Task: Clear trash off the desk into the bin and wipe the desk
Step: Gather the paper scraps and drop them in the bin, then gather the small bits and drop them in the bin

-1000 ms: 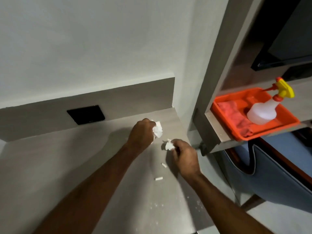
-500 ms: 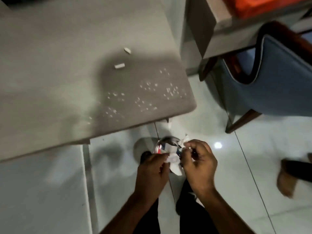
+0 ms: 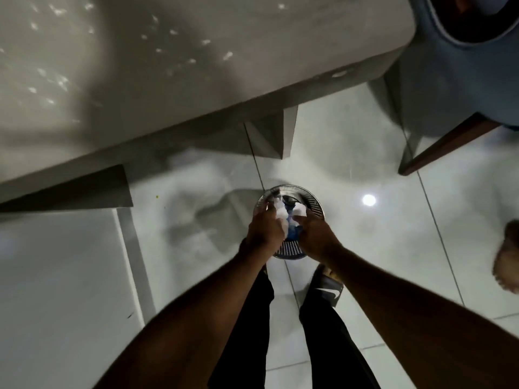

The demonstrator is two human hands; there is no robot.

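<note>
Binning step in hand. Left to right: many white crumbs (image 3: pixel 60 80) left on the surface (image 3: pixel 252 80), uncounted; left hand (image 3: pixel 265 230) and right hand (image 3: pixel 316 237), fingers closed on two white paper wads (image 3: pixel 282 211), over one metal bin (image 3: pixel 314 204) on the floor. Next: loosen fingers, drop both, then gather crumbs and wipe.
</note>
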